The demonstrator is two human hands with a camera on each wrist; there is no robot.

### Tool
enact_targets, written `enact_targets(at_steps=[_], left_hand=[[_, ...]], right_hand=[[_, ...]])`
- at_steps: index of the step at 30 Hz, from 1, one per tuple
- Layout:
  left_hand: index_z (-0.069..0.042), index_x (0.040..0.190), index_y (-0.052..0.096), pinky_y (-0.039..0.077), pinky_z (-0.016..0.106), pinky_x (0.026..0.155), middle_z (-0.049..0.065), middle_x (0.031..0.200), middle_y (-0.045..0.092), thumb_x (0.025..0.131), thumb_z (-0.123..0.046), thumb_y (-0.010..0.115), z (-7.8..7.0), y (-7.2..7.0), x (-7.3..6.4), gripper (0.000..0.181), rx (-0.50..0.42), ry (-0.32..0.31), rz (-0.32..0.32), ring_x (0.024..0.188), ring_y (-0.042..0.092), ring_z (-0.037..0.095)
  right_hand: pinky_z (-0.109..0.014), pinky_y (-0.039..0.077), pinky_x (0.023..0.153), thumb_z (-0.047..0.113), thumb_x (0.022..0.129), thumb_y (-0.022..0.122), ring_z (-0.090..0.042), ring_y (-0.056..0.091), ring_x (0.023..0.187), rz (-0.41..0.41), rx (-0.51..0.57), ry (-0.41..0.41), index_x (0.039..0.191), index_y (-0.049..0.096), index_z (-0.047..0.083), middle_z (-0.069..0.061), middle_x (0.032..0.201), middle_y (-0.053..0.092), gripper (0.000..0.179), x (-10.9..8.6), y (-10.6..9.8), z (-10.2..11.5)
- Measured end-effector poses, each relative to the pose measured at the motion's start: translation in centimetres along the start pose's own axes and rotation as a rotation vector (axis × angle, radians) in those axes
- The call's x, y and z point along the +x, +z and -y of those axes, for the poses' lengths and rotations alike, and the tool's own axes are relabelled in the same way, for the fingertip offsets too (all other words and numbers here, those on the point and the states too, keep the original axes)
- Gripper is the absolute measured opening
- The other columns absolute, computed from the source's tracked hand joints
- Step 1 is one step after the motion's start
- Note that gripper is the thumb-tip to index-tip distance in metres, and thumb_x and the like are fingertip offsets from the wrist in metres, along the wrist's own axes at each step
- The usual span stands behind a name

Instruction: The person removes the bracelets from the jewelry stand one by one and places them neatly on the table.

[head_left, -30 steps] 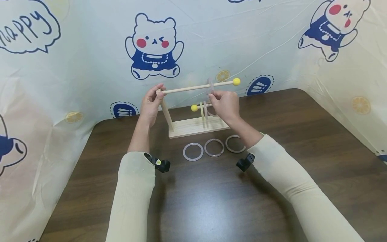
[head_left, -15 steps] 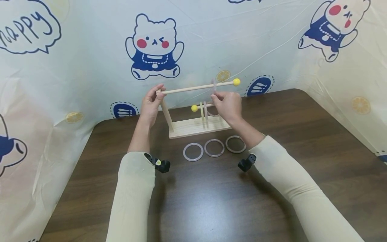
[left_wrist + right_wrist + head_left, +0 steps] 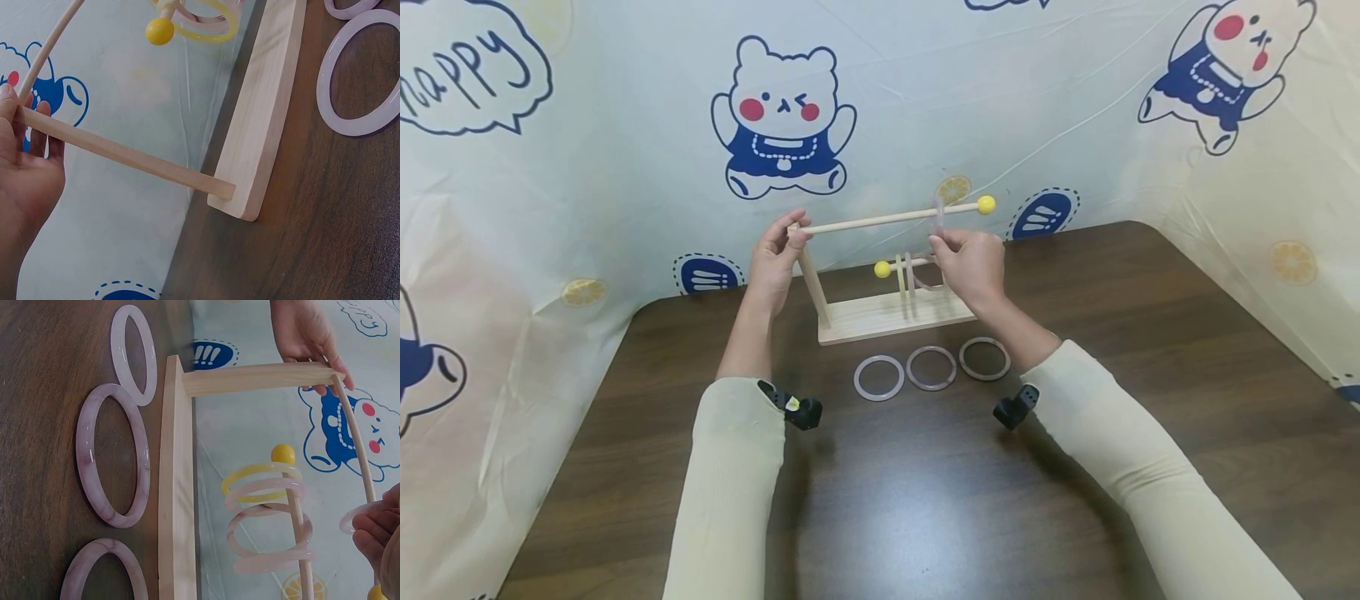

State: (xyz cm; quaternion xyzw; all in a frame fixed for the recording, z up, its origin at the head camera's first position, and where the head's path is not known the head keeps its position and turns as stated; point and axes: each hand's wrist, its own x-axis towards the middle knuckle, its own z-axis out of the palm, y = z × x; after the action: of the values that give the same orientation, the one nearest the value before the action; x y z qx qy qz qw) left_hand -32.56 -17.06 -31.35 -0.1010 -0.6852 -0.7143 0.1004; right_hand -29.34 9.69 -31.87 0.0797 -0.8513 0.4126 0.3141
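Observation:
A wooden bangle stand has a base [image 3: 861, 323], a post [image 3: 125, 150] and two rods tipped with yellow balls. My left hand [image 3: 773, 265] holds the top of the post, where the upper rod [image 3: 872, 222] joins it. My right hand [image 3: 973, 268] pinches a pale translucent bangle [image 3: 939, 204] that circles the upper rod near its yellow ball [image 3: 986, 205]. On the lower rod [image 3: 294, 506] hang a yellow bangle [image 3: 232, 481] and several pinkish ones, one of them a marbled bangle [image 3: 232, 534]. In the head view my right hand partly hides that rod.
Flat on the brown table [image 3: 880, 500], in front of the base, lie a pale lilac bangle [image 3: 859, 379], a marbled bangle [image 3: 912, 368] and another bangle [image 3: 964, 358]. A cartoon-printed sheet [image 3: 640, 167] hangs close behind the stand.
My right hand has slid the bangle a little to the right along the upper rod, closer to the yellow ball. The left hand has stayed at the post.

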Motion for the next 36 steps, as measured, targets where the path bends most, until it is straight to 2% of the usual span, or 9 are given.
enact_targets(at_steps=[4, 8, 15, 21, 28, 30, 36], left_hand=[[-0.011, 0.128, 0.054, 0.033, 0.033, 0.102, 0.002, 0.121, 0.057, 0.091, -0.018, 0.056, 0.1, 0.1, 0.0, 0.038, 0.008, 0.02, -0.006, 0.107, 0.053, 0.015], [-0.011, 0.128, 0.054, 0.033, 0.032, 0.102, 0.001, 0.121, 0.057, 0.091, -0.018, 0.056, 0.1, 0.1, 0.0, 0.038, 0.022, 0.036, -0.006, 0.106, 0.053, 0.013], [-0.009, 0.13, 0.052, 0.032, 0.033, 0.103, 0.004, 0.124, 0.055, 0.092, -0.02, 0.055, 0.1, 0.0, -0.1, 0.04, 0.052, 0.032, -0.006, 0.109, 0.053, 0.015], [-0.01, 0.13, 0.052, 0.032, 0.034, 0.103, 0.006, 0.125, 0.054, 0.093, -0.018, 0.054, 0.1, 0.0, -0.1, 0.039, 0.041, 0.038, 0.001, 0.109, 0.053, 0.015], [-0.009, 0.13, 0.052, 0.033, 0.034, 0.102, 0.004, 0.122, 0.055, 0.092, -0.019, 0.055, 0.2, 0.0, 0.0, 0.039, 0.035, 0.045, 0.0, 0.107, 0.053, 0.015], [-0.008, 0.13, 0.051, 0.033, 0.034, 0.102, 0.003, 0.121, 0.056, 0.092, -0.019, 0.055, 0.2, 0.1, 0.0, 0.04, 0.04, 0.048, -0.001, 0.107, 0.053, 0.015], [-0.009, 0.13, 0.052, 0.033, 0.034, 0.102, 0.001, 0.12, 0.056, 0.093, -0.017, 0.054, 0.3, 0.0, 0.1, 0.038, 0.037, 0.047, -0.002, 0.107, 0.054, 0.015]], right_hand=[[-0.033, 0.051, 0.059, 0.021, 0.084, 0.069, -0.02, 0.068, 0.072, -0.027, 0.002, 0.01, 0.089, 0.074, 0.006, -0.009, 0.083, 0.069, 0.017, 0.0, -0.1, -0.3], [-0.033, 0.052, 0.059, 0.02, 0.084, 0.069, -0.02, 0.068, 0.072, -0.047, 0.014, 0.023, 0.089, 0.074, 0.005, -0.011, 0.083, 0.069, 0.017, 0.0, -0.2, -0.6], [-0.033, 0.051, 0.059, 0.017, 0.084, 0.069, -0.022, 0.067, 0.069, -0.087, 0.038, 0.0, 0.086, 0.074, 0.004, -0.012, 0.08, 0.069, 0.015, -0.2, -0.5, -1.2], [-0.029, 0.043, 0.052, 0.018, 0.084, 0.068, -0.02, 0.064, 0.063, -0.104, 0.036, -0.012, 0.084, 0.075, 0.003, -0.011, 0.079, 0.069, 0.016, -0.3, -0.6, -1.6], [-0.019, 0.034, 0.046, 0.018, 0.085, 0.068, -0.017, 0.06, 0.059, -0.116, 0.032, 0.031, 0.087, 0.074, 0.003, -0.011, 0.08, 0.069, 0.016, -0.1, -1.1, -2.0], [-0.02, 0.035, 0.047, 0.017, 0.084, 0.068, -0.018, 0.061, 0.059, -0.126, 0.036, 0.035, 0.087, 0.074, 0.003, -0.012, 0.08, 0.069, 0.016, -0.1, -1.3, -2.1], [-0.03, 0.049, 0.059, 0.015, 0.084, 0.068, -0.02, 0.067, 0.071, -0.142, 0.074, 0.059, 0.086, 0.074, 0.001, -0.013, 0.081, 0.069, 0.015, -0.1, -1.7, -2.4]])
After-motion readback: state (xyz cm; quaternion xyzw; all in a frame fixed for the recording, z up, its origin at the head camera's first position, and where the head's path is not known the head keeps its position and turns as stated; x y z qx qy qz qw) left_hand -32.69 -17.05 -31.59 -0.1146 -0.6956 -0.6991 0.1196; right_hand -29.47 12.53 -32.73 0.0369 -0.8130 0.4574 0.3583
